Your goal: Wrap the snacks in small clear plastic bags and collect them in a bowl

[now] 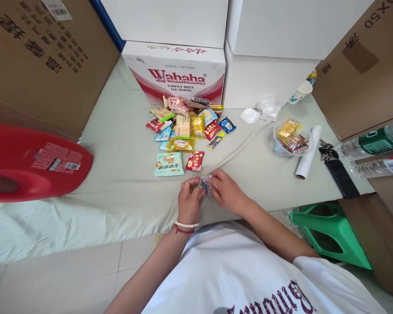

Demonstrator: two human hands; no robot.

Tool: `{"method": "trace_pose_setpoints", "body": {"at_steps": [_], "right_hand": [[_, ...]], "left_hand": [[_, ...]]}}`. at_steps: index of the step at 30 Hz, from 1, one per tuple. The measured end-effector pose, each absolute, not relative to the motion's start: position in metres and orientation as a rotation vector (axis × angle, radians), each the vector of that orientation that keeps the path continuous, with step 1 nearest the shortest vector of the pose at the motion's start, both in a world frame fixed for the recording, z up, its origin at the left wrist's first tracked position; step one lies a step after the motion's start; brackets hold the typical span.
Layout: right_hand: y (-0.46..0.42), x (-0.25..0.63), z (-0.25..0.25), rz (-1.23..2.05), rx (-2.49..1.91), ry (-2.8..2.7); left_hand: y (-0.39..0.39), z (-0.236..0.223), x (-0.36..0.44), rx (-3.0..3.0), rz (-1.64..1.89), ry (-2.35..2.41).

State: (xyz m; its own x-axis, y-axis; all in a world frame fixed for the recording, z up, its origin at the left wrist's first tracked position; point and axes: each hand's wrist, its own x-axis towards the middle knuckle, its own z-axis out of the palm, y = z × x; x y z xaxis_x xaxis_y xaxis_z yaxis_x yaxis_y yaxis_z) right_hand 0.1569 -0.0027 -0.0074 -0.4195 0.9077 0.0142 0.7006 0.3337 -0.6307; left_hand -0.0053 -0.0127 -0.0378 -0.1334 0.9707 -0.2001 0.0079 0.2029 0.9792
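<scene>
My left hand (189, 199) and my right hand (228, 192) meet near the table's front edge. Between them, pinched in the fingers of both, is a small crinkled clear plastic bag (204, 184) with some bluish colour; what it contains, if anything, is too small to make out. Just beyond my left hand lie a pale green snack packet (169, 164) and a small red snack packet (194, 161). Farther back, a pile of wrapped snacks (182, 126) in yellow, red, blue and cream leans towards a Wahaha water carton (180, 74).
A red plastic jug (68, 174) lies at the left. To the right are a clear bowl of snacks (306, 152), a white roll (309, 150), keys (327, 151), a black phone (342, 178) and plastic bottles (376, 144). A green stool (343, 248) stands below; white boxes (265, 78) line the back.
</scene>
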Motion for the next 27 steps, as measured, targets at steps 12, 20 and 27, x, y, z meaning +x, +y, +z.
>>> {"method": "trace_pose_setpoints", "body": {"at_steps": [12, 20, 27], "right_hand": [[-0.029, 0.167, -0.015, 0.435, -1.73, -2.138], [0.003, 0.337, 0.071, 0.137, -1.943, -1.489], [0.083, 0.417, 0.098, 0.29, -2.379, -1.772]], "left_hand": [[-0.02, -0.001, 0.016, 1.006, 1.089, 1.079], [-0.024, -0.022, -0.035, 0.946, 1.003, 1.267], [-0.035, -0.051, -0.063, 0.993, 1.013, 1.414]]}}
